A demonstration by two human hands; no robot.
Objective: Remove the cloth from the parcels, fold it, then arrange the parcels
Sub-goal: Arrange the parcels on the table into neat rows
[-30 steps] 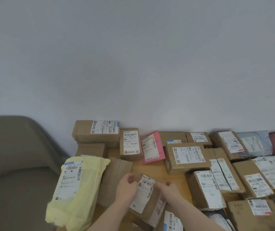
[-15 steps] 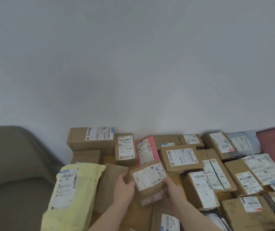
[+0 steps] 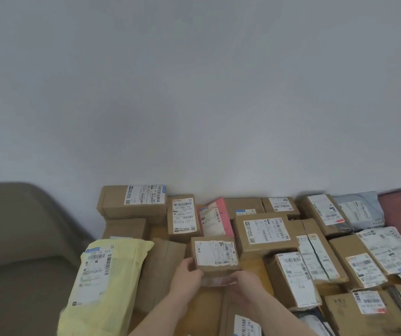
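Two hands, left hand (image 3: 186, 275) and right hand (image 3: 240, 286), grip one small brown parcel (image 3: 215, 257) by its near corners, just in front of the pink parcel (image 3: 215, 217). No cloth shows, so arranging is underway; next it needs setting down squarely there. Since earlier, it has moved closer to the pink parcel.

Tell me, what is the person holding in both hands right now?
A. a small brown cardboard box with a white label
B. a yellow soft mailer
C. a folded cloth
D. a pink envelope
A: the left hand and right hand grip the small brown box from either side, its white label facing up.
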